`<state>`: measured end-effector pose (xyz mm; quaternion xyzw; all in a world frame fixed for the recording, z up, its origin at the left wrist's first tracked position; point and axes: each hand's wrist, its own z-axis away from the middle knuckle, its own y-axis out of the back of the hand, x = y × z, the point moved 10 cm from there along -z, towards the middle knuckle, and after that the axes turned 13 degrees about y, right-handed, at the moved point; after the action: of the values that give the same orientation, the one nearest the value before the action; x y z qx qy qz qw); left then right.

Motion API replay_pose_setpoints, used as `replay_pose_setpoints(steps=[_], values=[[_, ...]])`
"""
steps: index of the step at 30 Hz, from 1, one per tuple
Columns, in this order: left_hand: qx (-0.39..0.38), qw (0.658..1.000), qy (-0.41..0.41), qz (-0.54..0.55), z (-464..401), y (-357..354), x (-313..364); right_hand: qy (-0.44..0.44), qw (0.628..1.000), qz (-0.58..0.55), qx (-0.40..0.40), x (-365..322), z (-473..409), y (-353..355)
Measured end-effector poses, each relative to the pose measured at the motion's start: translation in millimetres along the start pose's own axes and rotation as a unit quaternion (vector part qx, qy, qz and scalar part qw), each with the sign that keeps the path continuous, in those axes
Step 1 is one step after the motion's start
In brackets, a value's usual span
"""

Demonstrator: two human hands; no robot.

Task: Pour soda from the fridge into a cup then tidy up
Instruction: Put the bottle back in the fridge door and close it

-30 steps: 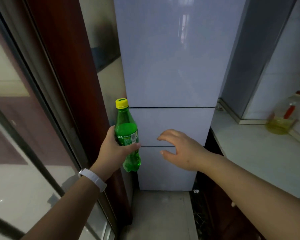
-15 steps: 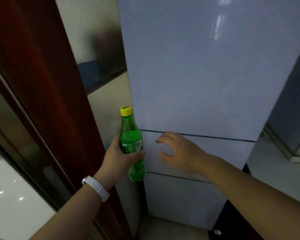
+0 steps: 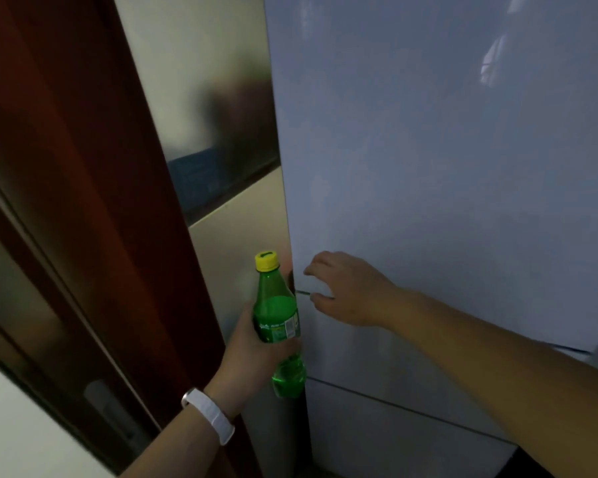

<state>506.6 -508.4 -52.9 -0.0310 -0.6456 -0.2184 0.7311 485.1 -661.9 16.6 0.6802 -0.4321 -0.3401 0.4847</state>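
The left hand [image 3: 252, 343] grips a green soda bottle [image 3: 279, 326] upright by its label, yellow cap [image 3: 266, 262] on, just beside the fridge [image 3: 446, 167]. The right hand [image 3: 349, 291], fingers spread and holding nothing, reaches to the left edge of the fridge's upper door at its bottom seam.
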Motion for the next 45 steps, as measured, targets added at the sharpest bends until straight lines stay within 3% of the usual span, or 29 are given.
replay_pose_setpoints(steps=[6,11,19,25,40,45], values=[[-0.005,0.999,0.024,0.034,-12.4,-4.0,-2.9,0.095,0.966,0.236,-0.047,0.2,-61.0,1.8],[-0.016,0.997,0.048,0.060,-17.3,-1.2,-6.0,0.162,0.917,0.351,-0.096,-3.6,-100.0,-6.5],[-0.032,0.994,0.078,0.072,-24.2,8.2,-18.0,0.116,0.847,0.480,-0.196,23.1,-134.1,-19.6],[-0.042,0.993,0.090,0.066,-35.9,9.4,-20.5,0.089,0.766,0.575,-0.274,44.6,-142.0,-36.1],[-0.053,0.991,0.084,0.086,-38.2,18.8,-18.4,0.062,0.781,0.561,-0.269,40.8,-144.9,-38.5],[-0.038,0.993,0.070,0.086,-28.5,33.3,-18.8,0.100,0.802,0.542,-0.231,15.0,-135.8,-34.4]])
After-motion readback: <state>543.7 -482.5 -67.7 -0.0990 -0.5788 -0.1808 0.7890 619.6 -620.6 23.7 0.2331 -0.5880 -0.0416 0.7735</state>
